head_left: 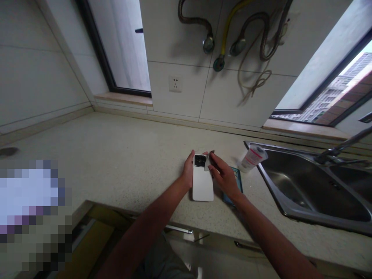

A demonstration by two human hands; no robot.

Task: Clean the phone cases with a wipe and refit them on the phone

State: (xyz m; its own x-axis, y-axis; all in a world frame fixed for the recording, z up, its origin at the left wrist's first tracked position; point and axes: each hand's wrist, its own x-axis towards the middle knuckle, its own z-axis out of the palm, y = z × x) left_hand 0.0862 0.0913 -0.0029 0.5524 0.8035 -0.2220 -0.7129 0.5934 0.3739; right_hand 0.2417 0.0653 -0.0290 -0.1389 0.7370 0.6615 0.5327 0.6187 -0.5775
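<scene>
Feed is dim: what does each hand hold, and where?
The left hand grips the white phone by its upper left edge; right hand pinches a small grey wipe.

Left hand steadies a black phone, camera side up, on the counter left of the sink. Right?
Not quite. The phone is white, not black; only its camera block is dark. The rest holds in the head view: the left hand steadies it, camera side up, on the counter left of the sink.
</scene>
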